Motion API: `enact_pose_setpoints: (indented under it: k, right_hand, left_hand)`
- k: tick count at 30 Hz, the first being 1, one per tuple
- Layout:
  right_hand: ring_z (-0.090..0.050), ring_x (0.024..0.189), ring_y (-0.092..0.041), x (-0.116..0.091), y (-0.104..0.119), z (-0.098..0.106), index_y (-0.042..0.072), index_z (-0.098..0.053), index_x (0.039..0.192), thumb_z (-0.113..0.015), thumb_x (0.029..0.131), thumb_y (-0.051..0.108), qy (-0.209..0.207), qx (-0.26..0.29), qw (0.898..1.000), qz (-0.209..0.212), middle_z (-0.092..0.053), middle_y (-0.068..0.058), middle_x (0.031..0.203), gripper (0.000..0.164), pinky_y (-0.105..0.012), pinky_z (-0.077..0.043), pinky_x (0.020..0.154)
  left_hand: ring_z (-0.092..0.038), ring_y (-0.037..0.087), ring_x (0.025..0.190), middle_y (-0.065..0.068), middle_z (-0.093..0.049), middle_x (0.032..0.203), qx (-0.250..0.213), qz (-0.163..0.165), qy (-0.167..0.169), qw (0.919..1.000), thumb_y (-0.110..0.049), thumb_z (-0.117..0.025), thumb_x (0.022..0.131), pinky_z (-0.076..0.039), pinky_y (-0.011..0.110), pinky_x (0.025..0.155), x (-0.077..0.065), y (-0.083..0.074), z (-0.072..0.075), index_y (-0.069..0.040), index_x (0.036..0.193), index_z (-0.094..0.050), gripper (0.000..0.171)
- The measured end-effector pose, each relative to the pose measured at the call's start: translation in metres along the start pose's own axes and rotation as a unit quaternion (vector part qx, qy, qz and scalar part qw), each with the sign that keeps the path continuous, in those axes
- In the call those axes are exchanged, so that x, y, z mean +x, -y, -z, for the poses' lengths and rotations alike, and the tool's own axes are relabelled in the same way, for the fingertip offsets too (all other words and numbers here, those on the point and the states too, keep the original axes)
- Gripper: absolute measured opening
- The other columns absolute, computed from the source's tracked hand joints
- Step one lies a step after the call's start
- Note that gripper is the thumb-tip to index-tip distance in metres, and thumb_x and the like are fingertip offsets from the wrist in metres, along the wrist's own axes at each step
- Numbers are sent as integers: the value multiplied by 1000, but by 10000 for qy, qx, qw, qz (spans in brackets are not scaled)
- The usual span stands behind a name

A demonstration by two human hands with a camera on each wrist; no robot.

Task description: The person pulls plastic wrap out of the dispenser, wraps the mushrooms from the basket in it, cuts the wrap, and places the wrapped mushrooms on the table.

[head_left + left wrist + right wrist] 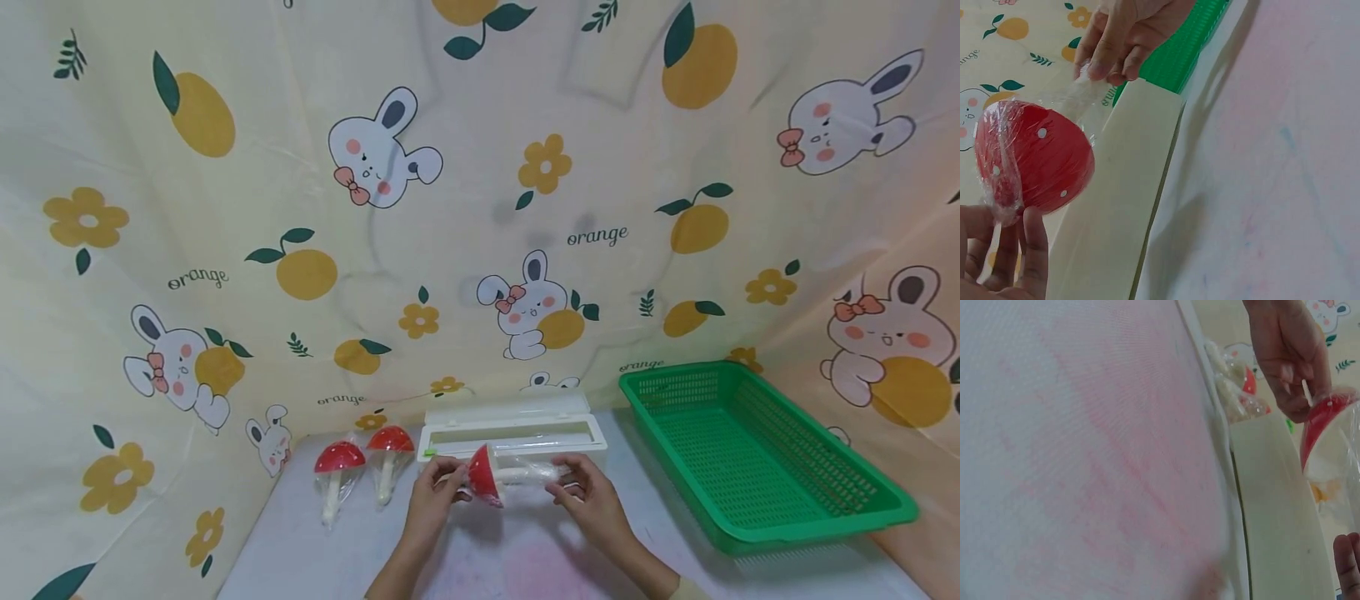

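A toy mushroom (483,477) with a red, white-dotted cap and pale stem is wrapped in clear film and held sideways above the table. The left hand (435,497) pinches the film at the cap's side. At the stem end, the right hand (594,500) pinches the gathered film between thumb and fingers. In the left wrist view, the cap (1054,156) shows creased film, with the film pulled out toward the right hand (1129,37). Only fingertips of the right hand show in the right wrist view, below the cap (1322,431).
Behind the hands stands a white film-dispenser box (592,450), its lid raised. Two more film-wrapped mushrooms, one (340,458) and another (391,440), lie to the left. A green basket (825,533) stands at the right. Printed cloth (465,250) hangs behind the table.
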State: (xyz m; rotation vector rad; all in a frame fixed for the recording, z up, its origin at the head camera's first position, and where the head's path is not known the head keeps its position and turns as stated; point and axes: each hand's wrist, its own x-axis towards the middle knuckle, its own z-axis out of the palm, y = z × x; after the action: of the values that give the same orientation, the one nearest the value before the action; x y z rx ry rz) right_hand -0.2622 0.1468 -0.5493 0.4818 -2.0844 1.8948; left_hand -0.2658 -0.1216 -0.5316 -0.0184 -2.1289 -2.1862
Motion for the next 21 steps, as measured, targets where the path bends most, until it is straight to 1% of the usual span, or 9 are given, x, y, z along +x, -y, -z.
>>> enact_pose_setpoints:
  k: [3, 7, 10, 12, 14, 18, 21]
  right_hand:
    - [-70, 80, -32, 0, 1, -1, 7, -66, 116, -79, 83, 6, -165, -142, 9995, -249, -69, -11, 99, 36, -37, -60, 68]
    - [-71, 76, -25, 1, 2, -2, 9, -69, 112, -78, 85, 8, -279, -333, 9977, -523, -70, -7, 90, 29, -39, -60, 71]
    - [-71, 74, -21, 1, 2, -2, 9, -70, 109, -76, 87, 7, -223, -409, 9971, -602, -70, -7, 85, 23, -39, -60, 71]
    - [-71, 73, -23, 1, 1, -2, 9, -70, 107, -74, 88, 5, -115, -413, 9972, -613, -71, -7, 83, 20, -38, -60, 70]
    - [-70, 71, -24, 1, 0, -2, 9, -70, 106, -72, 90, 6, -6, -470, 9969, -625, -71, -7, 81, 17, -36, -60, 68]
    - [-69, 68, -23, 0, -2, 1, 10, -70, 104, -71, 92, 10, 190, -584, 9965, -559, -70, -7, 78, 12, -35, -59, 65]
    - [-69, 67, -23, -2, -3, 3, 7, -69, 104, -70, 93, 13, 515, -535, 9962, -455, -70, -9, 79, 12, -35, -59, 63]
  left_hand:
    - [-68, 20, 97, 11, -63, 120, 130, -103, 58, 9998, -28, -63, 100, -59, 36, 82, 0, -4, 3, -7, 123, -59, 31]
    - [-65, 21, 111, 6, -66, 126, 502, -186, 238, 9983, -28, -66, 98, -56, 37, 91, 0, -7, 6, -14, 127, -64, 32]
    - [-63, 20, 116, 1, -67, 125, 789, -225, 216, 9964, -29, -71, 94, -55, 34, 93, -1, -8, 7, -20, 125, -67, 33]
    - [-62, 21, 114, 0, -68, 123, 801, -243, 205, 9963, -28, -74, 92, -55, 33, 91, -3, -9, 7, -21, 122, -69, 32]
    - [-64, 20, 110, 0, -69, 119, 752, -260, 234, 9966, -27, -76, 90, -56, 31, 88, -5, -9, 8, -19, 118, -70, 30]
    - [-66, 21, 101, 4, -70, 112, 622, -339, 462, 9964, -24, -77, 88, -57, 29, 84, -7, -6, 12, -14, 110, -73, 25]
    - [-68, 19, 94, 5, -71, 104, 695, -453, 547, 9951, -24, -79, 87, -58, 28, 81, -8, -5, 15, -11, 104, -74, 22]
